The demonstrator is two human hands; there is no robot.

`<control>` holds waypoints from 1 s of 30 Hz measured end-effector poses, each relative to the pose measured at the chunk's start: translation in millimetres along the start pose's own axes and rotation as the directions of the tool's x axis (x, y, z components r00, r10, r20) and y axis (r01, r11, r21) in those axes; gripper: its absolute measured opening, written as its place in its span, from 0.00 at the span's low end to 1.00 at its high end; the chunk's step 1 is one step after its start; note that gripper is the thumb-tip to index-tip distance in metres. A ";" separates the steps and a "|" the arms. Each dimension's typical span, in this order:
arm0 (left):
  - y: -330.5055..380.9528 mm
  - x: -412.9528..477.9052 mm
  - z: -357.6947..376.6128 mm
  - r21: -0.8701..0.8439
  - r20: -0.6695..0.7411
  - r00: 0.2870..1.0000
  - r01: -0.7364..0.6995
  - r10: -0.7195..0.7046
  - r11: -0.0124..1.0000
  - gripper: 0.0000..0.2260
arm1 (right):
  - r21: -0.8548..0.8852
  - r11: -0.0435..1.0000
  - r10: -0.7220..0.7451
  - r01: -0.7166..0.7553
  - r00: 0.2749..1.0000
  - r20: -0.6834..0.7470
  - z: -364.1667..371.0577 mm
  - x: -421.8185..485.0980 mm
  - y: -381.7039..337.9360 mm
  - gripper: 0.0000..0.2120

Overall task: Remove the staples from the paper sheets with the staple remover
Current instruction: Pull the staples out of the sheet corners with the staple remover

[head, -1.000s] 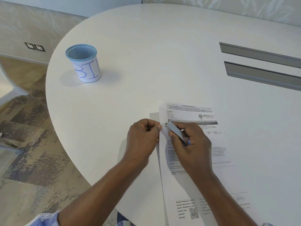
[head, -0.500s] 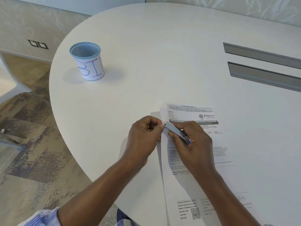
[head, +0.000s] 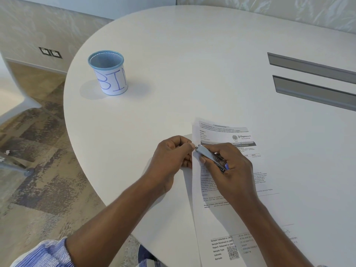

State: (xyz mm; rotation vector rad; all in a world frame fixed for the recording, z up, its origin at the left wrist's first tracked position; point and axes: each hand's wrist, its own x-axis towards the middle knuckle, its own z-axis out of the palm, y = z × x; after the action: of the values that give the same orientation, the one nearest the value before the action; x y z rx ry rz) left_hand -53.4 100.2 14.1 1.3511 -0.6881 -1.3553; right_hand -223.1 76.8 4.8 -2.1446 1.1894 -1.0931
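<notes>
We look down on a broad white oval tabletop (head: 192, 64), with two long grey slots (head: 312, 66) set into its far right part. The paper sheets (head: 215, 132) lie flat on the near side of it, printed side up, running from the middle of the view down to the near edge, with a code square printed near the bottom. Our two hands meet at the sheets' left edge, toward the top. The left hand (head: 171, 157) has its fingers curled, thumb and forefinger pinching that edge. The right hand (head: 231, 170) rests on the printed page and grips the staple remover (head: 210, 156), fingers wrapped round its rear half. A blue mesh cup (head: 110, 78) wrapped in white paper lettered "BIN" stands upright far to the left, well apart from the sheets. The staple remover is a slim, shiny metal tool, slanted up and to the left, its tip at the paper's edge just beside the left thumb.
</notes>
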 end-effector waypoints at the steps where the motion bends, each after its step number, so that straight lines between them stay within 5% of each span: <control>1: 1.0 -0.6 -0.4 -0.005 0.016 1.000 -0.004 0.004 1.000 0.08 | -0.024 1.000 -0.008 0.009 1.000 0.017 -2.0 1.4 -0.7 0.07; 8: 3.6 -1.4 -3.0 0.014 0.060 0.998 -0.005 0.004 1.000 0.10 | -0.280 0.943 -0.147 0.177 0.981 0.126 -13.5 11.6 -2.6 0.11; 16: 7.8 1.4 -6.9 -0.136 0.098 0.993 0.073 -0.060 0.988 0.09 | 0.159 0.976 0.140 -0.147 0.989 0.054 1.4 7.5 -4.9 0.15; 30: 6.5 -1.2 -4.6 -0.127 0.094 0.995 0.036 -0.024 0.991 0.09 | 0.278 0.899 0.310 -0.339 0.940 0.145 -2.0 9.4 -1.5 0.10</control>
State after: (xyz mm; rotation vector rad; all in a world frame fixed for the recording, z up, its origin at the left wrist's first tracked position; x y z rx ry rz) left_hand -47.5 100.7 19.6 1.2068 -0.6330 -1.4680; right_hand -221.0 69.6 11.0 -1.6760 1.1971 -0.9396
